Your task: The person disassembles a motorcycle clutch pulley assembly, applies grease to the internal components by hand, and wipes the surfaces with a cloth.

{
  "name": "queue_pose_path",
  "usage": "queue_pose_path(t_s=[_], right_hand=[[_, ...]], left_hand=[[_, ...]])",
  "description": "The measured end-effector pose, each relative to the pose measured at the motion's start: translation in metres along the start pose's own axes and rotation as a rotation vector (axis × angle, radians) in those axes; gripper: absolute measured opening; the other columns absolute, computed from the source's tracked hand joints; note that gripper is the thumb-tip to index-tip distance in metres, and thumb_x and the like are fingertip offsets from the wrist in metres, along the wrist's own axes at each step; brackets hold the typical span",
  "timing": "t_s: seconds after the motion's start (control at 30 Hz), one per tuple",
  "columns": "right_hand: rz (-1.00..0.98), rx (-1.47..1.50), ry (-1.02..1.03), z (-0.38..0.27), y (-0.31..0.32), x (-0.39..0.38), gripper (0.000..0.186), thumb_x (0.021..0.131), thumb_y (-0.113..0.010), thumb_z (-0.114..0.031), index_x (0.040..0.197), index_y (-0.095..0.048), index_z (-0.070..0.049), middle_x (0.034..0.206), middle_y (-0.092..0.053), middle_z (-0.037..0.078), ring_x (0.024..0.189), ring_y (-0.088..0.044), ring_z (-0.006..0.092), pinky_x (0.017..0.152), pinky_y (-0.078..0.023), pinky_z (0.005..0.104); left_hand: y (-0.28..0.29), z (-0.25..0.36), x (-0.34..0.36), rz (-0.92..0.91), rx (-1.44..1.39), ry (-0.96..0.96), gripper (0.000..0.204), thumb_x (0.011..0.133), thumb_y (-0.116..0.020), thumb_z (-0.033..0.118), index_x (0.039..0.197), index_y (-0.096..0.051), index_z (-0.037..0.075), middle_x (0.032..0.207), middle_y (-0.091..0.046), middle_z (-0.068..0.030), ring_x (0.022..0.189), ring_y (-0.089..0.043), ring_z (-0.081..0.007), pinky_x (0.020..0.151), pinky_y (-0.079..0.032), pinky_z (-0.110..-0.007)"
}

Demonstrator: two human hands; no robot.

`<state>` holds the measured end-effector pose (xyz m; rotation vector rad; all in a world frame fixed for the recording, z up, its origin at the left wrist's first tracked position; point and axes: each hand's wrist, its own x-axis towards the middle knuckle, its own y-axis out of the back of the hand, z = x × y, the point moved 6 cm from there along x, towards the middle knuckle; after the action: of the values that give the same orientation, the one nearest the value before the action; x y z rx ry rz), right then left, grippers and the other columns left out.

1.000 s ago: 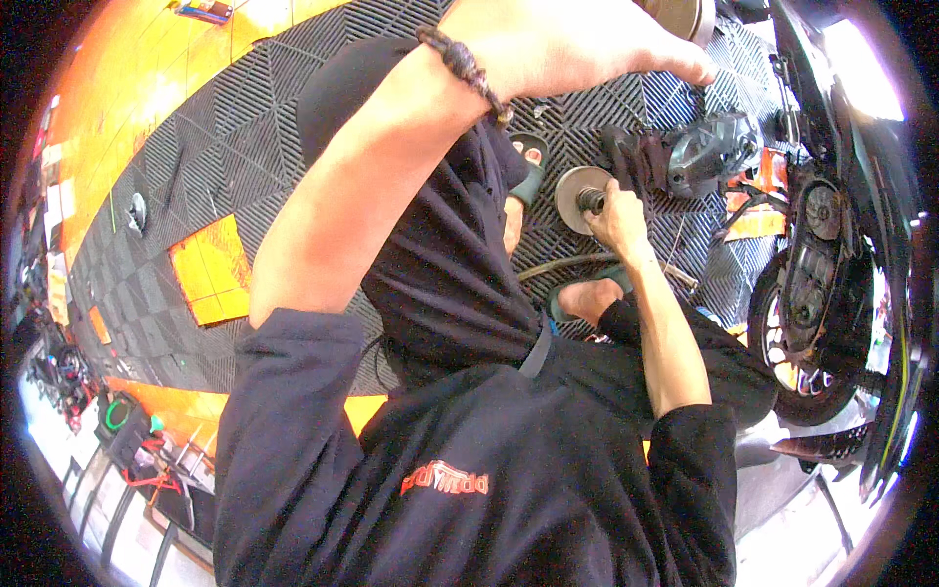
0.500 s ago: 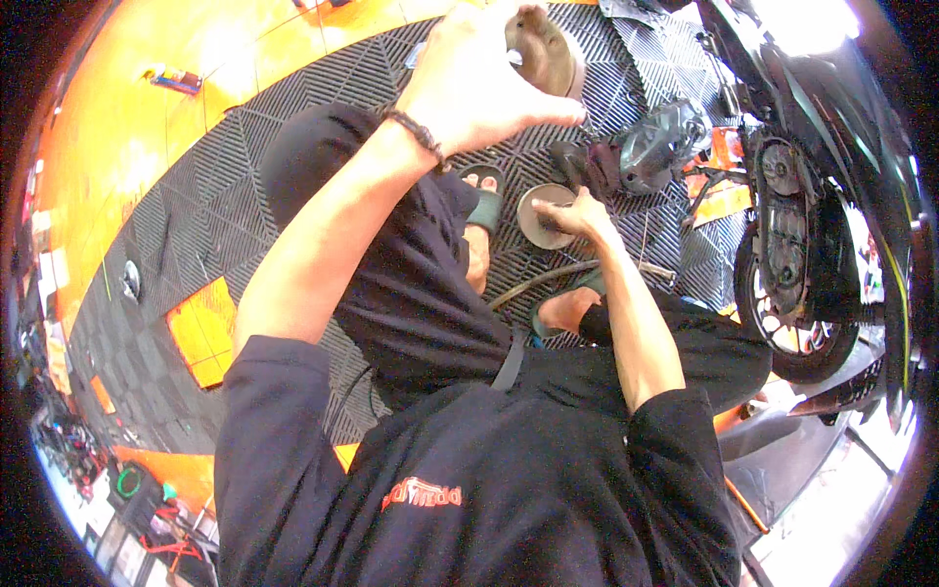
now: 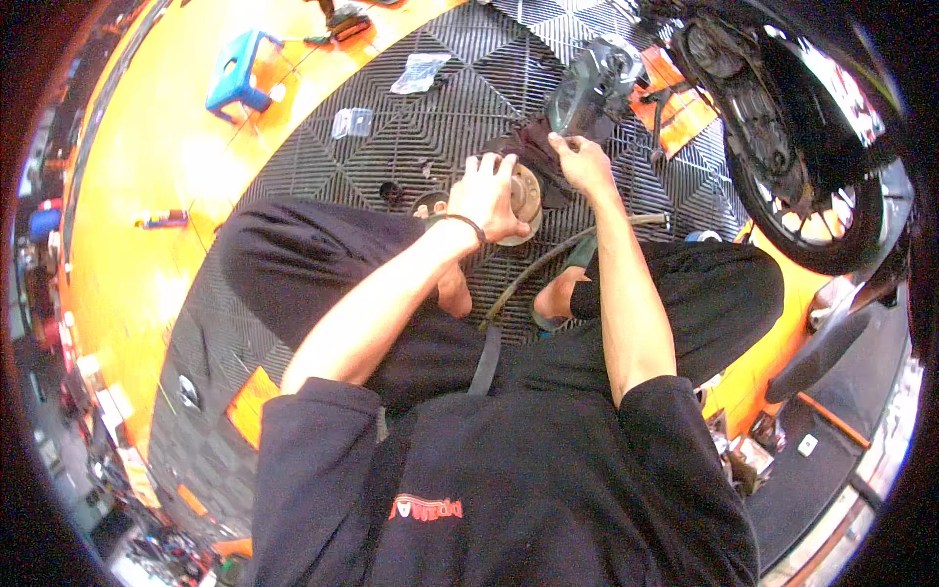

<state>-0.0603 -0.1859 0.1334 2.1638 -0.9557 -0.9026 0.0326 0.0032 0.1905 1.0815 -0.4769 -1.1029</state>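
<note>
Blue plastic step stool [image 3: 238, 70] far left on the orange floor [image 3: 147, 225], well apart from the hands. Two clear plastic bags, one small [image 3: 351, 121], one larger [image 3: 418, 70], lie on the dark grey ribbed floor tiles [image 3: 440, 137] beyond the hands.

Left hand [image 3: 487, 196]: palm down on the round tan metal disc [image 3: 526, 192], fingers spread over its left half and curled at its rim. Grip is partly closed, pressed on the disc; cannot tell whether the fingers wrap under it. Dark bead bracelet [image 3: 468, 223] at the wrist. The disc lies on the floor tiles between the person's knees, directly under this hand, its right edge showing.

Right hand [image 3: 581, 161]: just right of the disc, fingers pinched together on the dark cloth [image 3: 533, 147] at the base of a grey metal engine casing [image 3: 592, 83]. Grip closed on the cloth; fingertip contact partly hidden.

A curved dark hose [image 3: 548, 259] runs below the disc. Motorcycle rear wheel [image 3: 782, 166] stands at far right, apart from both hands.
</note>
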Motion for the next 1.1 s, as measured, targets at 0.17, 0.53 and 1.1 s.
queue_pose_path(t_s=[0.17, 0.53, 1.1], right_hand=[[-0.077, 0.081, -0.007, 0.019, -0.019, -0.008, 0.066, 0.094, -0.062, -0.061, 0.118, -0.074, -0.001, 0.12, -0.073, 0.025, 0.118, -0.068, 0.0383, 0.103, -0.051, 0.0446], [-0.494, 0.552, 0.071, 0.045, -0.094, -0.031, 0.056, 0.098, -0.071, -0.045, 0.126, -0.069, 0.003, 0.118, -0.075, 0.015, 0.106, -0.069, 0.0206, 0.095, -0.054, 0.036], [-0.804, 0.04, -0.276, 0.068, -0.07, -0.042, 0.065, 0.095, -0.068, -0.051, 0.121, -0.07, 0.009, 0.118, -0.073, 0.025, 0.103, -0.074, 0.0334, 0.093, -0.059, 0.0459]], left_hand=[[-0.061, -0.003, 0.006, -0.078, 0.116, -0.127, 0.12, 0.052, -0.098, 0.038, 0.153, -0.041, 0.006, 0.145, -0.05, -0.0171, 0.13, -0.048, -0.0426, 0.11, -0.049, -0.05], [-0.071, -0.041, 0.011, -0.089, -0.21, -0.224, 0.135, 0.051, -0.101, 0.032, 0.16, -0.027, 0.001, 0.162, -0.033, -0.0246, 0.149, -0.033, -0.0435, 0.124, -0.033, -0.047], [-0.09, -0.095, 0.026, -0.131, -0.519, 0.407, 0.068, 0.087, -0.072, 0.064, 0.125, -0.071, 0.008, 0.118, -0.076, -0.0157, 0.114, -0.071, -0.0292, 0.101, -0.053, -0.041]])
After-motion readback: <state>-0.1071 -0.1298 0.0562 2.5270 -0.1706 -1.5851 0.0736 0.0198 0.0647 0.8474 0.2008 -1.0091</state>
